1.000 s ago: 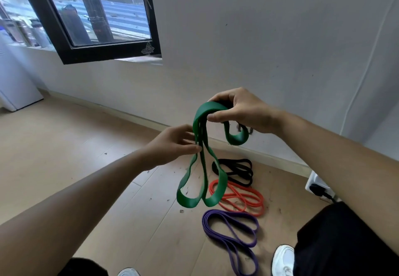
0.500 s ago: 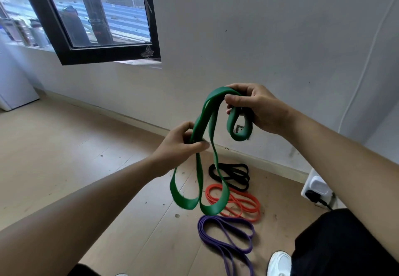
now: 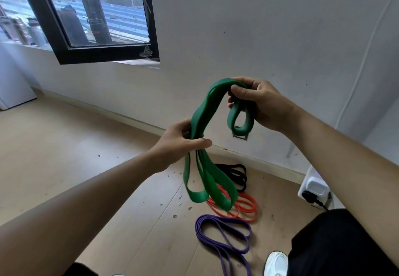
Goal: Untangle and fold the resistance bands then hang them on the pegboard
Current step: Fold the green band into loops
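A wide green resistance band [image 3: 206, 116] hangs folded between both hands, above the floor. My right hand [image 3: 257, 103] grips its upper fold, with a short loop dangling under the fingers. My left hand [image 3: 181, 141] grips the bunched strands lower down, and several loops hang below it. On the wooden floor underneath lie a black band [image 3: 236, 174], an orange-red band [image 3: 244, 207] and a purple band [image 3: 224, 239], each coiled separately. No pegboard is in view.
A white wall [image 3: 259, 38] stands straight ahead with a dark-framed window [image 3: 90, 16] at upper left. A white power strip with a plug [image 3: 314, 190] sits on the floor at right. My white shoe [image 3: 275, 264] is at the bottom edge.
My right hand has lifted the band's top fold higher and to the right. My left hand has closed round more strands, gathering the hanging loops closer together.
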The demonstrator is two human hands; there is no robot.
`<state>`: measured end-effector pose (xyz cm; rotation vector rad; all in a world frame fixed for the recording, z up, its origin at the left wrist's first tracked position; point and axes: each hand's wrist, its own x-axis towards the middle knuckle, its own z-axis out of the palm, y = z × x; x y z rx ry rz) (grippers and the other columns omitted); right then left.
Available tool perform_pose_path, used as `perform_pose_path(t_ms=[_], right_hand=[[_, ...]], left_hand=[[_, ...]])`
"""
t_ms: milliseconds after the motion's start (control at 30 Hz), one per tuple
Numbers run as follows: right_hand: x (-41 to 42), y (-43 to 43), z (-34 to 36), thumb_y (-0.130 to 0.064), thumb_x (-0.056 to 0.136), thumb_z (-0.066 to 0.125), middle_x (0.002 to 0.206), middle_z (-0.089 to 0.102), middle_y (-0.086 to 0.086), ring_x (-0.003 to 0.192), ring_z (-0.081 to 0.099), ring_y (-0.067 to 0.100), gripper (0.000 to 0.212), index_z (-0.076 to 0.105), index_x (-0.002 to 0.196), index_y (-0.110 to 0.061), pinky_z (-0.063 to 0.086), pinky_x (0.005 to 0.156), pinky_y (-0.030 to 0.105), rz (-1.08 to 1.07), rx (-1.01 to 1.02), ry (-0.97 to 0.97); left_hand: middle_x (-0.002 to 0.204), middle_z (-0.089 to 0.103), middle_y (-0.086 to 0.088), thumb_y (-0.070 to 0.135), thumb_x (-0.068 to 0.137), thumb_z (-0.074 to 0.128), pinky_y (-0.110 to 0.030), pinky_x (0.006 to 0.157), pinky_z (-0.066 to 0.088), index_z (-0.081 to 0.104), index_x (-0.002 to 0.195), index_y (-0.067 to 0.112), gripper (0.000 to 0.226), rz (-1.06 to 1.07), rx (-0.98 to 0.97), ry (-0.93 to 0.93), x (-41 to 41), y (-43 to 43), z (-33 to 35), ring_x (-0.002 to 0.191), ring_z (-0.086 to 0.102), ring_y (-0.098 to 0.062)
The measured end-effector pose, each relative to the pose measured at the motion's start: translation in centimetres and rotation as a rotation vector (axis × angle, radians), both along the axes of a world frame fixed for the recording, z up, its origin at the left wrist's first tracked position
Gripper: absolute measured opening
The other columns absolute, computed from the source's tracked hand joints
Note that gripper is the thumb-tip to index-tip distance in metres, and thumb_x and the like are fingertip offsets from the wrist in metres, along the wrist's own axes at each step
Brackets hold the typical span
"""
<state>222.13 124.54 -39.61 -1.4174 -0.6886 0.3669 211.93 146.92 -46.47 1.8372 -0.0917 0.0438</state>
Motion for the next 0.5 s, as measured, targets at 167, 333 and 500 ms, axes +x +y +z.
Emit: perform_pose_path(t_ms=[167,333,500], right_hand=[[1.3,-2.3,-1.5,-0.019,0.088,0.065,0.092,0.064,0.004,0.088,0.061,0.017,0.040,0.065,0.124,-0.002,0.051,0.084,0.031,-0.008,-0.130,0.006],[2.3,-3.7,-3.1,-0.017,0.085,0.072,0.105,0.069,0.018,0.098,0.065,0.029,0.041,0.067,0.125,-0.006,0.048,0.101,0.049,0.011,-0.371,-0.057],[1.7,-1.8,-5.5,-0.016,0.080,0.083,0.103,0.072,0.015,0.101,0.068,0.034,0.028,0.072,0.105,-0.012,0.050,0.099,0.058,0.145,-0.863,-0.276]], left_hand=[[0.088,0.074,-0.006,0.024,0.072,0.088,-0.040,0.089,0.058,0.070,0.110,0.016,0.043,0.007,0.043,0.004,-0.1,2.1,0.7,0.086,0.072,-0.028],[0.076,0.072,0.004,0.014,0.075,0.087,-0.015,0.063,0.051,0.075,0.107,0.015,0.035,0.085,0.235,-0.071,-0.4,3.4,1.7,0.067,0.068,-0.006],[0.086,0.077,-0.003,0.011,0.076,0.086,-0.022,0.071,0.056,0.077,0.105,0.016,0.031,0.039,0.248,-0.110,-0.9,4.0,2.2,0.076,0.071,-0.013]])
